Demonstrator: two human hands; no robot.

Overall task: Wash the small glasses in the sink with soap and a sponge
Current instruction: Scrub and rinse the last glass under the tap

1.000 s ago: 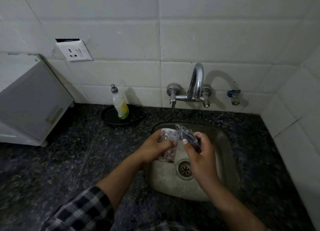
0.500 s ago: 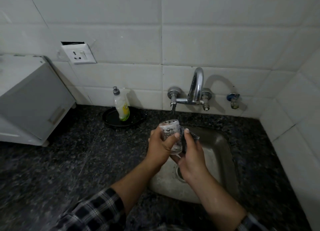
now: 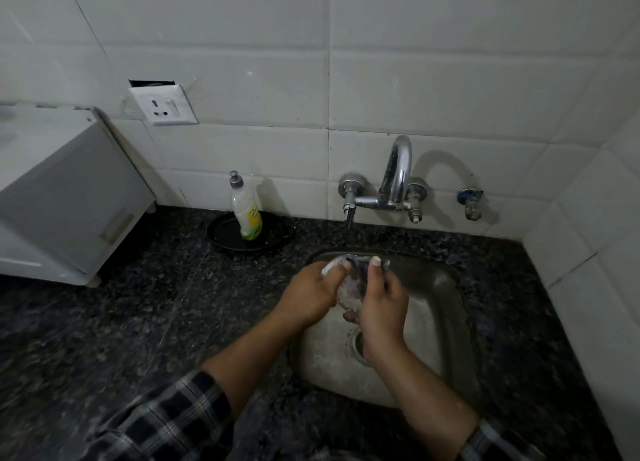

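Observation:
Over the steel sink point(image 3: 446, 325) my left hand point(image 3: 310, 296) grips a small soapy glass point(image 3: 348, 292), its rim tipped up toward the tap. My right hand point(image 3: 381, 304) holds a dark scrubbing sponge point(image 3: 360, 268) pressed against the glass's right side, thumb on top. The glass's base is hidden between my palms. A thin stream of water falls from the chrome tap point(image 3: 388, 190) just behind my hands. The dish soap bottle point(image 3: 246, 207) stands on the counter at the back left.
The soap bottle sits in a black round dish point(image 3: 228, 240). A white appliance point(image 3: 62, 190) fills the left of the dark granite counter point(image 3: 138, 322). A wall socket point(image 3: 164, 104) is above it; a small valve point(image 3: 470, 202) right of the tap. Tiled wall closes the right side.
My hands have dropped lower into the sink with the glass, which tilted further over. The right hand's sponge shifted along the glass's side.

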